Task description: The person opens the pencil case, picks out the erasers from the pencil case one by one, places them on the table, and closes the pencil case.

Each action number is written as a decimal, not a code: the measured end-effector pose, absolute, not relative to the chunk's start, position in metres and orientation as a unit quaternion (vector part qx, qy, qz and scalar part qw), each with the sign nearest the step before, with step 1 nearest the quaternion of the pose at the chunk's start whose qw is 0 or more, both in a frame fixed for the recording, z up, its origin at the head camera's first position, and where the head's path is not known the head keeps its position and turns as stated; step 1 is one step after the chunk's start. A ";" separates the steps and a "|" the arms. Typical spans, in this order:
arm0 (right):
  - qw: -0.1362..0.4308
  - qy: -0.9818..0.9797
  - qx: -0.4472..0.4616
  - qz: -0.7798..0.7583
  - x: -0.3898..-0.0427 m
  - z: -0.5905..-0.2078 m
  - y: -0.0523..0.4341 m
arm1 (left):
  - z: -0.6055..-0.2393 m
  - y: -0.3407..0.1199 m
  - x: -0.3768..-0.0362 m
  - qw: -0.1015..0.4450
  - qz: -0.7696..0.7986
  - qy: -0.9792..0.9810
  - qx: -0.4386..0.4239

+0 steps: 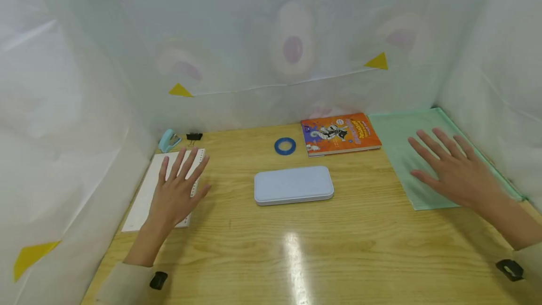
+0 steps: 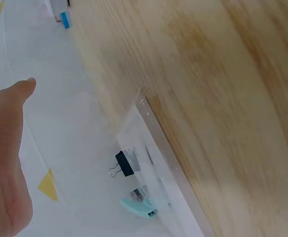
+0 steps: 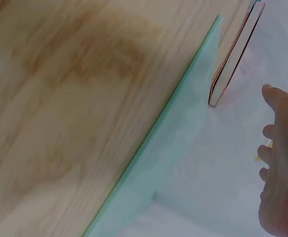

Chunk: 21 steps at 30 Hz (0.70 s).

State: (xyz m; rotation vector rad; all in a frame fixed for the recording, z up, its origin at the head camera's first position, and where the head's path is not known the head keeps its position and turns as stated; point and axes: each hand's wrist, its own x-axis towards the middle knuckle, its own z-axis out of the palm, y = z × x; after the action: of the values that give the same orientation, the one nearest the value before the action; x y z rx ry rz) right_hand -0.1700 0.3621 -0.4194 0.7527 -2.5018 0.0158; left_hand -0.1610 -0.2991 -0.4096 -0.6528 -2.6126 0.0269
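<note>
My left hand (image 1: pixel 174 197) is held above a white notepad (image 1: pixel 141 196) with a row of holes along its right edge, fingers spread and holding nothing. Over a translucent green folder (image 1: pixel 400 154) on the right, my right hand (image 1: pixel 459 175) hovers, also with spread fingers and nothing in it. Between the two hands lies a pale blue, rounded oblong case (image 1: pixel 293 185), closed. In the left wrist view, the left hand (image 2: pixel 5 158) appears apart from the notepad (image 2: pixel 158 173); in the right wrist view, the right hand (image 3: pixel 284 163) appears apart from the folder (image 3: pixel 168 133).
Behind the case are a roll of blue tape (image 1: pixel 285 146) and an orange book (image 1: pixel 340 134). A mint stapler (image 1: pixel 169 140) and a black binder clip (image 1: pixel 194 137) sit beyond the notepad. White sheeting (image 1: pixel 237 60) walls the wooden table (image 1: pixel 237 258) at the back and both sides.
</note>
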 end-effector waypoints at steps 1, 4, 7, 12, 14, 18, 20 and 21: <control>0.235 -0.933 0.273 0.011 -0.170 -0.421 0.359 | -0.411 -0.297 -0.160 0.206 0.000 -0.950 -0.233; 0.169 -0.944 0.278 0.058 -0.170 -0.422 0.336 | -0.412 -0.285 -0.160 0.128 -0.066 -0.962 -0.233; 0.095 -0.935 0.301 0.160 -0.171 -0.422 0.299 | -0.413 -0.264 -0.164 0.041 -0.166 -0.953 -0.251; -0.020 -0.893 0.327 0.309 -0.180 -0.424 0.234 | -0.418 -0.228 -0.179 -0.058 -0.281 -0.917 -0.278; -0.041 -0.879 0.339 0.333 -0.184 -0.426 0.213 | -0.420 -0.213 -0.186 -0.077 -0.297 -0.907 -0.288; -0.052 -0.864 0.358 0.351 -0.189 -0.430 0.183 | -0.424 -0.183 -0.196 -0.093 -0.283 -0.903 -0.311; -0.048 -0.859 0.368 0.353 -0.190 -0.433 0.171 | -0.426 -0.171 -0.198 -0.101 -0.263 -0.904 -0.323; -0.047 -0.856 0.374 0.354 -0.190 -0.433 0.166 | -0.428 -0.166 -0.199 -0.105 -0.252 -0.905 -0.326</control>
State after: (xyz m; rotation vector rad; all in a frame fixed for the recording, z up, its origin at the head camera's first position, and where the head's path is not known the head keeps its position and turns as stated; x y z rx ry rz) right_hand -0.1895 0.1660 -0.4334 1.2102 -2.7716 1.1480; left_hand -0.1988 -0.1655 -0.4275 -1.1004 -3.0508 -0.8508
